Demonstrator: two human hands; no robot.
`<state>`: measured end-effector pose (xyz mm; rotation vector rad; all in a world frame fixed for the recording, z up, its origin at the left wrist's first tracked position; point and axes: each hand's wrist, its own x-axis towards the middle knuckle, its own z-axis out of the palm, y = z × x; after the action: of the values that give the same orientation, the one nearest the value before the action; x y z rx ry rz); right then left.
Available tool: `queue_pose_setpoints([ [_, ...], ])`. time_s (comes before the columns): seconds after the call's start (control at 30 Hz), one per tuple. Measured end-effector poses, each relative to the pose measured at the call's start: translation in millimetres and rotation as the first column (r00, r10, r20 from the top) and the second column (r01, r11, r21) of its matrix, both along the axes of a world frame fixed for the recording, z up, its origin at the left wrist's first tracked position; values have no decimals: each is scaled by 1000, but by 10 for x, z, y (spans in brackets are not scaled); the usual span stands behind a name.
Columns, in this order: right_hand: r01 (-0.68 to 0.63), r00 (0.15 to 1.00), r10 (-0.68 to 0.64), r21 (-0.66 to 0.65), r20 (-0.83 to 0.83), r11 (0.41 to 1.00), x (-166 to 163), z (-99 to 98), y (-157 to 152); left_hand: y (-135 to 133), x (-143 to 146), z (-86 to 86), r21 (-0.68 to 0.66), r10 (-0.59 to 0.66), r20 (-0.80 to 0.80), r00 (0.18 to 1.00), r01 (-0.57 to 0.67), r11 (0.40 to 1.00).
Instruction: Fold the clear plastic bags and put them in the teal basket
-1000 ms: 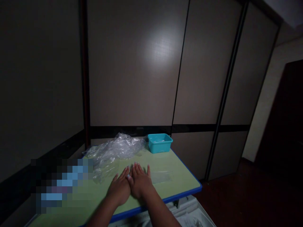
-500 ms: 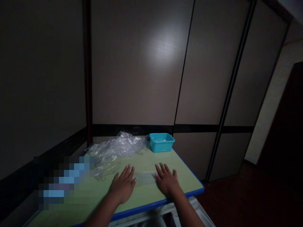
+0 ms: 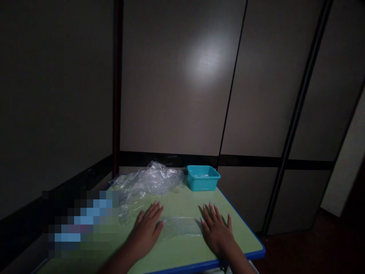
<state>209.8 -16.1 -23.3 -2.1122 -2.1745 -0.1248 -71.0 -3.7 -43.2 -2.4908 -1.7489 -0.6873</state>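
Note:
A clear flat strip of plastic, like a small bag [image 3: 182, 226], lies on the pale green table [image 3: 176, 249] between my hands. My left hand [image 3: 146, 228] rests palm down at its left end, fingers stretched forward. At the right end my right hand [image 3: 218, 230] lies flat with fingers spread, thumb at the plastic's edge. Neither hand grips anything. Beyond my left hand is a crumpled heap of clear plastic [image 3: 155, 180]. A turquoise plastic basin [image 3: 203, 182] stands at the table's far right, with something clear inside that I cannot make out.
Blue edging [image 3: 242, 217] runs round the table. Dark wardrobe panels [image 3: 176, 95] rise behind it. A blurred-out patch [image 3: 82, 224] covers part of the table's left side. Dark reddish floor [image 3: 302, 247] shows at the right.
My right hand has moved to the right, away from my left, and more of the clear strip shows between them. The whole view has shifted slightly.

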Motion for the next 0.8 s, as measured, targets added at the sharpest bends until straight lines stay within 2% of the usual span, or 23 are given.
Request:
queue_pose_setpoints([
  [0.1, -24, 1000, 25, -21, 10, 999, -3, -41, 98, 73, -107, 49, 109, -52, 49, 997, 46, 993],
  [0.23, -35, 999, 36, -51, 23, 998, -48, -35, 314, 275, -159, 204, 191, -129, 63, 990, 115, 975],
  [0.33, -70, 996, 73, -69, 41, 995, -127, 128, 493, 507, -164, 291, 227, -145, 76, 986, 125, 966],
  [0.4, -151, 989, 150, -94, -8, 984, -226, 315, 597, 654, -176, 310, 253, -163, 97, 982, 135, 958],
  [0.5, -424, 904, 409, -138, -123, 895, -444, 579, 736, 782, -220, 312, 269, -201, 153, 968, 155, 951],
  [0.57, -614, 781, 573, -135, -249, 778, -599, 658, 832, 790, -265, 323, 248, -244, 184, 952, 195, 949],
  [0.6, -644, 750, 598, -107, -282, 757, -665, 660, 881, 775, -289, 335, 236, -265, 194, 944, 217, 947],
  [0.7, -609, 768, 572, -52, -288, 792, -765, 548, 1011, 696, -344, 378, 155, -355, 177, 918, 330, 931],
  [0.8, -610, 772, 555, -118, -310, 783, -722, 373, 1082, 628, -342, 397, 46, -430, 143, 892, 428, 903],
])
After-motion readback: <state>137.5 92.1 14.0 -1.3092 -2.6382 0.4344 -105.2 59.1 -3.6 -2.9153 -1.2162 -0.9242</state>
